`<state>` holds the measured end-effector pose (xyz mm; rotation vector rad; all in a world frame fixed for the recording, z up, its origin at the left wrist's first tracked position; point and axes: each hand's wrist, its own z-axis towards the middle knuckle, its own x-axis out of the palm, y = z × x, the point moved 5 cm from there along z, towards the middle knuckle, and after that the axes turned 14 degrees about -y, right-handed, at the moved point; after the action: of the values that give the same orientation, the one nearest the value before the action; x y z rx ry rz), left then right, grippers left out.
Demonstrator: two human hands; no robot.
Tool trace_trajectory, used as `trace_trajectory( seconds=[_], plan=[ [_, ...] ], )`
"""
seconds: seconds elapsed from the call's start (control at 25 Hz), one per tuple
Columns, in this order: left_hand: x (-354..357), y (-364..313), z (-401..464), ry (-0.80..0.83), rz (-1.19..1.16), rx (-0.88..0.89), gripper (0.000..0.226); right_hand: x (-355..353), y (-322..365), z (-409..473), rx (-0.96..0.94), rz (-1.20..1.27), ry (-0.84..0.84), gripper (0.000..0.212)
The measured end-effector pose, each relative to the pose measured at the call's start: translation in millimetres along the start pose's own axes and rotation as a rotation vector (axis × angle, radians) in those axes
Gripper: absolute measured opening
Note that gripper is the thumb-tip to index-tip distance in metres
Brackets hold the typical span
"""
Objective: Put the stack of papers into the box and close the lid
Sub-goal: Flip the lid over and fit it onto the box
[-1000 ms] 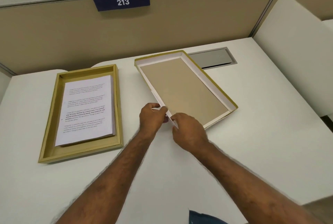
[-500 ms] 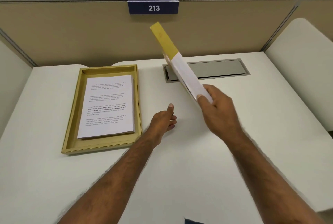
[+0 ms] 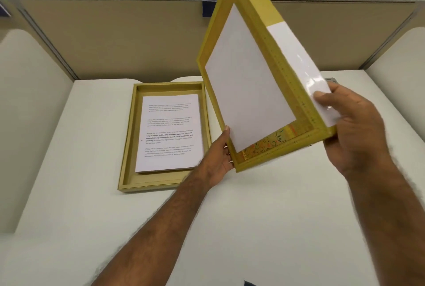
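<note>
An open, shallow yellow box [image 3: 128, 147] lies on the white desk. A stack of printed papers [image 3: 169, 132] rests flat inside it. To its right, the yellow lid [image 3: 250, 78] is held up in the air, tilted steeply, its white-faced top side towards me. My left hand [image 3: 218, 159] grips the lid's lower left corner. My right hand [image 3: 351, 124] grips its right edge, thumb on the white label of the side wall. The lid's lower left corner hangs just beside the box's right wall.
The white desk [image 3: 264, 216] is bounded by a tan partition wall [image 3: 126, 37] behind and white side panels left and right. A blue number plate [image 3: 208, 8] on the partition is mostly hidden by the lid.
The lid was lifted off the desk, turned over and raised upright. My left hand, which had let go, now grips its lower left corner. The lid moved left towards the box.
</note>
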<state>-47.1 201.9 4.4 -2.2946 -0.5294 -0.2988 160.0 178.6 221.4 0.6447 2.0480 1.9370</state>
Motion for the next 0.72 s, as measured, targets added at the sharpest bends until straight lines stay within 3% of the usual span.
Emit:
trace_trajectory(
  seconds=[0.12,0.2,0.36,0.52,0.6,0.72],
  plan=[
    [-25.2,-18.6,-7.3,-0.027,-0.080,0.058,0.031,7.0,-8.4,4.5,0.093,0.125,-0.016,0.024],
    [-49.2,-32.5,-12.4,-0.064,-0.060,0.149,0.025,14.7,-19.3,6.3,0.147,0.193,-0.018,0.023],
    [-101.2,-60.9,-23.2,-0.223,0.034,0.326,0.038,38.3,-60.4,5.7,0.253,0.247,-0.045,0.024],
    [-152.2,-82.8,-26.9,-0.319,0.136,0.479,0.059,62.7,-115.3,-1.1,0.346,0.128,-0.052,0.042],
    [-176.1,-90.0,-29.0,-0.379,0.192,0.536,0.055,70.4,-141.8,-7.0,0.370,0.012,-0.045,0.032],
    [-206.5,-97.8,-33.1,-0.508,0.307,0.605,0.048,81.5,-177.5,-16.6,0.388,-0.127,-0.066,0.035]
  ],
)
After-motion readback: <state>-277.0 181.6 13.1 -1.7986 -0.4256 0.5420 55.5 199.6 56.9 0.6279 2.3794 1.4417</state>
